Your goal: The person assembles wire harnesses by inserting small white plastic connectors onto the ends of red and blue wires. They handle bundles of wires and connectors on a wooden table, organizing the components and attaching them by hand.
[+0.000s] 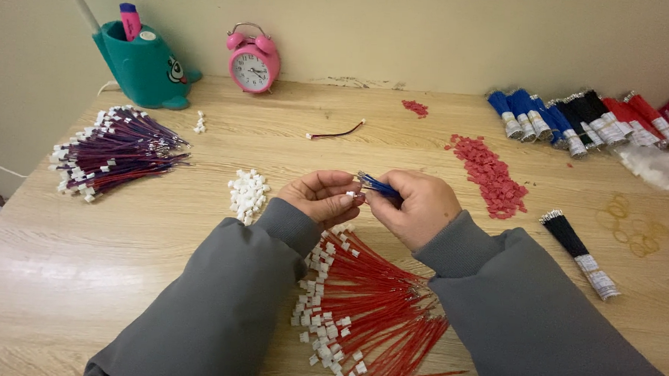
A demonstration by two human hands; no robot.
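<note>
Above the wooden table (122, 224), the left hand (320, 197) pinches a small white connector (351, 195) between thumb and fingertips, closed on it. The right hand (415, 208) meets it, its fingers clamped on a few blue wires (377, 185) whose ends point left toward the connector. Below both hands lies a fan of red wires with white connectors (367, 310); a pile of loose white connectors (247, 195) sits just left.
</note>
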